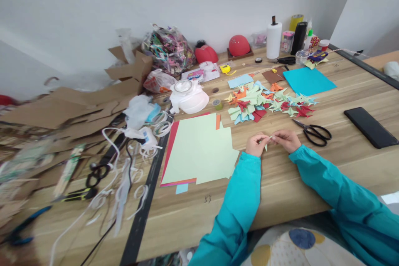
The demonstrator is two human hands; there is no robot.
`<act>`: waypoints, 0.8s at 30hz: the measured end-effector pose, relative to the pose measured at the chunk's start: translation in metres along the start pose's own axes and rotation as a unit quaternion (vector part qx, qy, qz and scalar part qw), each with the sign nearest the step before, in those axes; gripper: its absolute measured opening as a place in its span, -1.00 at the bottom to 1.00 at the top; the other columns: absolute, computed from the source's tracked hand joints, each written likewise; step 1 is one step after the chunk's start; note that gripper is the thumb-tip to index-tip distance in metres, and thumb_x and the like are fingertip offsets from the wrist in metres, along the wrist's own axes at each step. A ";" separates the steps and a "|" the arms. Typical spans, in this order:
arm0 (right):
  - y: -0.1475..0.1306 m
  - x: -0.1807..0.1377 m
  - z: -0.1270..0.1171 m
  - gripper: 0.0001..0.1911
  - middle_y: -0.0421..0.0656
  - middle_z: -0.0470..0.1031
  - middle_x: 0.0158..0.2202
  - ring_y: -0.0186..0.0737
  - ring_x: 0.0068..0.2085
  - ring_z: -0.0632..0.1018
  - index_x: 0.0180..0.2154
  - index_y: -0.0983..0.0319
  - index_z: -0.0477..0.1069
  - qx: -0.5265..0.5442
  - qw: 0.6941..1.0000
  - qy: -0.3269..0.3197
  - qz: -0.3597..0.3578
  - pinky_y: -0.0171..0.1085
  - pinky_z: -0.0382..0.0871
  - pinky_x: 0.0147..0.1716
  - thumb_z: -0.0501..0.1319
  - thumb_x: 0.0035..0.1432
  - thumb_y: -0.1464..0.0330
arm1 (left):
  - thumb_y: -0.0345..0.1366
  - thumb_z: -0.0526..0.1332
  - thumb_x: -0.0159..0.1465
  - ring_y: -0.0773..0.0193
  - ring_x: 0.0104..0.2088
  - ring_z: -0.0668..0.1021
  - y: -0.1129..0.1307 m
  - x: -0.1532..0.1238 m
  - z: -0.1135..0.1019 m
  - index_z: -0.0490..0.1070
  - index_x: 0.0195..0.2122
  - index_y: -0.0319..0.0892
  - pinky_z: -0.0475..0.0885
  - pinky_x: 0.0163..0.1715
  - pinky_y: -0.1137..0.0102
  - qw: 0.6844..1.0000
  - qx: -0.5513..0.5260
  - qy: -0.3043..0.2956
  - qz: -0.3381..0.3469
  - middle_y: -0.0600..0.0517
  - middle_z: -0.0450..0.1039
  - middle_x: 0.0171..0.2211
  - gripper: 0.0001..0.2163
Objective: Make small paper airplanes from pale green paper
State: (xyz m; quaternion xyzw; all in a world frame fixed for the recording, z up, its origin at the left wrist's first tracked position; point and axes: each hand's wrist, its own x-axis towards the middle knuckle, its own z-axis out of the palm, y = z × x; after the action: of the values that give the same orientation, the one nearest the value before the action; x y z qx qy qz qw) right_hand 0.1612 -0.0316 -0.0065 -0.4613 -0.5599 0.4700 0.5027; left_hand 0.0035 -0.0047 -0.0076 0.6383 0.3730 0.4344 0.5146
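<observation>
Pinching a small paper piece (266, 147) between two sets of fingertips, this person has it right where the left hand (257, 144) and right hand (286, 139) meet, so there's basically no gap to cross. It sits just off the left fingers, with the right fingertips coming in from the other side. Honestly the left looks a touch nearer, since the bit that shows pokes out right under it. Both hands are curled in and gripping, neither one is free.

Place-wise, it's over the right-hand part of the table (280, 199), somewhat in from the near edge. Can't tell if it's touching the wood or held a little above. As for the long axis, the part that shows is a narrow tip aimed roughly down at the near edge, while a thin pale sliver runs between the fingertips. The rest is covered, so take that with a grain of salt.

Looks: pale green, small, pointy, seemingly folded, pretty much the same shade as the top sheet of the paper stack (199, 149) over to the left. The folded paper pile (254, 99) lies beyond the hands toward the far edge, and the black-handled scissors (314, 134) rest just to the right hand's right.
</observation>
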 end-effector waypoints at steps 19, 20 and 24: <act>0.002 -0.001 -0.005 -0.67 -0.14 0.54 -0.47 -0.27 -0.48 0.51 -0.34 0.24 0.48 -0.069 0.997 -0.007 -0.044 -0.27 0.42 -0.45 0.17 0.05 0.11 | -0.19 0.18 0.12 0.37 -0.50 0.37 0.001 -0.001 0.001 0.43 -0.56 -0.22 0.26 -0.45 0.46 0.999 0.039 -0.007 0.007 0.07 0.30 -0.57 -0.78; 0.002 0.000 -0.005 -0.67 -0.13 0.54 -0.44 -0.26 -0.45 0.52 -0.33 0.24 0.48 -0.084 0.995 0.000 -0.050 -0.27 0.42 -0.43 0.18 0.04 0.11 | -0.20 0.18 0.13 0.36 -0.49 0.37 0.001 -0.001 0.002 0.43 -0.56 -0.21 0.26 -0.44 0.46 0.999 0.047 -0.008 0.013 0.07 0.30 -0.57 -0.78; 0.002 0.002 -0.005 -0.70 -0.11 0.54 -0.44 -0.24 -0.43 0.52 -0.37 0.23 0.49 -0.161 0.984 -0.004 -0.070 -0.27 0.40 -0.41 0.19 0.04 0.13 | -0.25 0.18 0.13 0.35 -0.48 0.37 -0.001 -0.001 0.003 0.43 -0.56 -0.20 0.27 -0.42 0.45 0.996 0.073 -0.002 0.041 0.07 0.29 -0.56 -0.82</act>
State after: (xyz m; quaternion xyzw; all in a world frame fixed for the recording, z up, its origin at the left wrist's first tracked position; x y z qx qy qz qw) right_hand 0.1662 -0.0290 -0.0079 -0.4935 -0.6614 0.3394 0.4514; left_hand 0.0061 -0.0070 -0.0090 0.6896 0.3766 0.4253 0.4491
